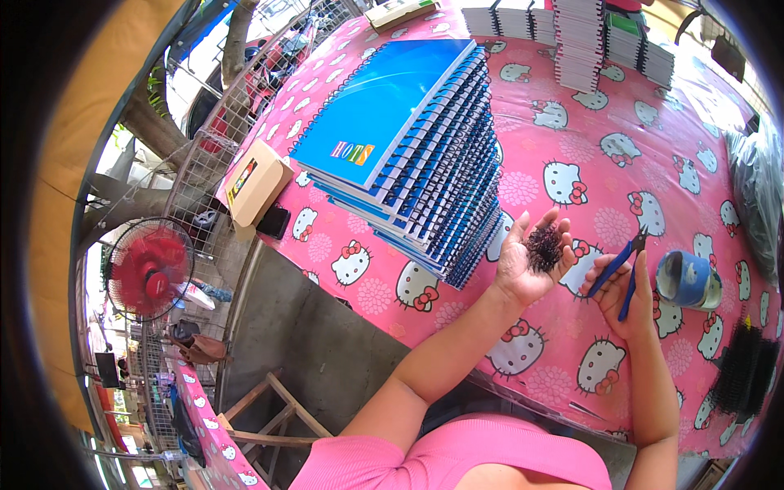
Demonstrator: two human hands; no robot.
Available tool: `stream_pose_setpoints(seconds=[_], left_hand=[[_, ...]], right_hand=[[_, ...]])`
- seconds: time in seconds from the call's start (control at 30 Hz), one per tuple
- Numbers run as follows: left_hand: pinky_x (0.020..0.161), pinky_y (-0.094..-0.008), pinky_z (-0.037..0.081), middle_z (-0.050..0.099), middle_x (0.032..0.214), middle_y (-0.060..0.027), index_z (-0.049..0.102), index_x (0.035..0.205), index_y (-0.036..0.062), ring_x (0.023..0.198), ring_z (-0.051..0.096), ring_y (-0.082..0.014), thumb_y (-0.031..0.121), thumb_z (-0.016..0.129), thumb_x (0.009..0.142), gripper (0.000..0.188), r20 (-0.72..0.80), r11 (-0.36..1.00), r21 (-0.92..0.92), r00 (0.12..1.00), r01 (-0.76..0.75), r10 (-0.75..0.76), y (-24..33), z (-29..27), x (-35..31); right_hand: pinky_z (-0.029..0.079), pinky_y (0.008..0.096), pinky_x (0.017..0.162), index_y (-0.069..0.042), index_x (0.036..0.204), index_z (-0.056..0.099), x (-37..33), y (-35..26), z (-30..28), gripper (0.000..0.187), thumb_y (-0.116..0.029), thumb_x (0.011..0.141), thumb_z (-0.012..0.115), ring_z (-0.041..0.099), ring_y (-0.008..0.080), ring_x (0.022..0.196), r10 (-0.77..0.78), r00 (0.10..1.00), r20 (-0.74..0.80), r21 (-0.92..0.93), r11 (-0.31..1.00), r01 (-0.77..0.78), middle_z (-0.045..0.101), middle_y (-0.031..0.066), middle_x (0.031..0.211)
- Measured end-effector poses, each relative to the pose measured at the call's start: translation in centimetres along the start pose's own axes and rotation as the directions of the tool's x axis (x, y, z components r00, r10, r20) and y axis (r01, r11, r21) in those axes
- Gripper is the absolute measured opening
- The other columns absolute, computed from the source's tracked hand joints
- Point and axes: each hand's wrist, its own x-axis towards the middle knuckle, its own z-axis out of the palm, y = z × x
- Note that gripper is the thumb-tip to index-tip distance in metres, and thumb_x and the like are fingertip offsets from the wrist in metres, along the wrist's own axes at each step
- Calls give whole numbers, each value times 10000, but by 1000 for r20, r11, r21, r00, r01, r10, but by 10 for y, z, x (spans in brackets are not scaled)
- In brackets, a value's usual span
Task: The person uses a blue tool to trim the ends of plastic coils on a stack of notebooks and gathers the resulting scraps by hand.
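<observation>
My left hand (523, 273) lies palm up and cupped just right of the notebook stack, holding a heap of small dark bits (544, 249), like wire clippings. To its right, my right hand (625, 306) grips a pair of blue-handled cutting pliers (618, 269), jaws pointing up and away from me. A tall stack of blue spiral-bound notebooks (384, 106) stands on the table at the left, black coils showing along its right side. Right of the pliers is a blue tape-wrapped container (684, 278), its inside hard to make out.
The table (523, 188) wears a pink cat-print cover. More bound stacks (578, 45) stand at the far side. A cream box (257, 184) and a black phone-like object (273, 221) sit at the left edge. Black coils (745, 367) lie at right, below a grey plastic bag (755, 196).
</observation>
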Motion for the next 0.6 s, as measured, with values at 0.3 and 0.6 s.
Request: stream_pose_setpoints(seconds=[0.3,0.6], left_hand=[[536,-261,448,562,895,-58,604,1058,73,747,522,-178,254,504,969,226,21,998,23,998,60,-61,7,-14,7],[747,-397,509,630,1017,-138,606,1129,56,861,591,-264,329,497,936,352,-24,998,42,999,-36,37,5,-8,-2]], right_hand=[[494,412,860,36,1068,595,-1,0,1,696,-587,977,298,644,259,888,-5,1000,-8,5,1000,5,656,154,923],[493,419,860,27,1063,599,3,6,1,680,-583,975,310,644,277,883,1,1000,-14,35,999,-1,659,156,919]])
